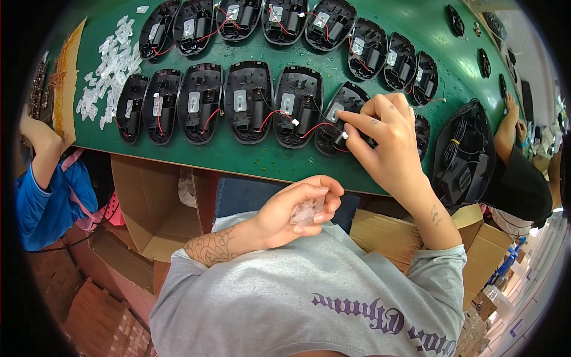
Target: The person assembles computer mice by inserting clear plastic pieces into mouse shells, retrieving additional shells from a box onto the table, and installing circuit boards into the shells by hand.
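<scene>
While the left hand [294, 208] cups clear bits [307, 212] (small, plastic), the right hand [383, 134] pinches a mouse shell [342, 116].

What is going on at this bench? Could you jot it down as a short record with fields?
Surface: green table
Rows: black mouse shells lying open, with red and black wires
Right hand: fingertips on a small white connector at one shell
Left hand: cupped around clear plastic pieces, held near the body
Far left: pile of clear pieces
Below table: cardboard boxes
Others: a person's arm at the right
</scene>
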### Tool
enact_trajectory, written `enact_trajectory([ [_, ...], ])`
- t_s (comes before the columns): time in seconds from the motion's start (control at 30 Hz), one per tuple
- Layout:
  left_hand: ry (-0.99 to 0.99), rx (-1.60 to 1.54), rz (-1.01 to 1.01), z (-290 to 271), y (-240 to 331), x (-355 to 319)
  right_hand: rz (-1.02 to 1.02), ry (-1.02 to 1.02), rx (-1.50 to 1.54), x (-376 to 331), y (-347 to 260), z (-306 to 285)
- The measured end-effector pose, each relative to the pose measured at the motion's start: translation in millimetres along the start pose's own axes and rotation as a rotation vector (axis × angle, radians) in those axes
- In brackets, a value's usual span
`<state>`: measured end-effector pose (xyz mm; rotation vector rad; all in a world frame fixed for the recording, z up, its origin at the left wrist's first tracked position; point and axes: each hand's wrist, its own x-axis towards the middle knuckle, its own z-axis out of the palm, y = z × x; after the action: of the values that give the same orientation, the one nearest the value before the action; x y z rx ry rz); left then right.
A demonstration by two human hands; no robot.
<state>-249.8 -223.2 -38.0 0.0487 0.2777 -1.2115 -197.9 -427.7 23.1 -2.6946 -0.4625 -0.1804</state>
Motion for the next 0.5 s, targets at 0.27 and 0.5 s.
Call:
enact_trajectory([
  [0.27, -0.093, -0.261, -0.026, 6.4, 2.6, 6.5, -0.021, 0.054, 0.148, 0.7, 1.5, -13.8],
  [0.5, -0.035, -0.203, 0.034, 22.1, 5.8, 16.8, -0.006, -0.162, 0.399, -23.1, -22.1, -41.5],
])
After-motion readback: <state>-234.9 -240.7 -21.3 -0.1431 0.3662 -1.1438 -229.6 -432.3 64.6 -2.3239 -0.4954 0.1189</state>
